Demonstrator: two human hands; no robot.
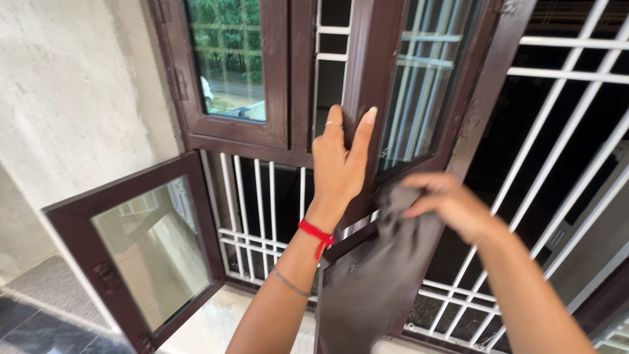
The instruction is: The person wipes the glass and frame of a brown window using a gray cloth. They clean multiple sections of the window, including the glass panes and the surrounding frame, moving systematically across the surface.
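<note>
While both arms reach up to the window, the scene reads so:
Left hand [339, 164]: fingers pressed flat against the brown window frame [367, 72], gripping its edge.
Right hand [449, 203]: blurred, fingers closed, pinching a dark grey cloth [380, 262].
Cloth: hangs against the lower open shutter, just below the left hand.
Lower left shutter [141, 249]: swung open.
White grille [262, 203]: behind the shutters.

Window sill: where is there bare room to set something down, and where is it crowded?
The pale sill lies bare between the open lower sash and the left hand's forearm. Crowded: the brown frame, gripped by the left hand, with the right hand pressing a dark cloth alongside.
</note>
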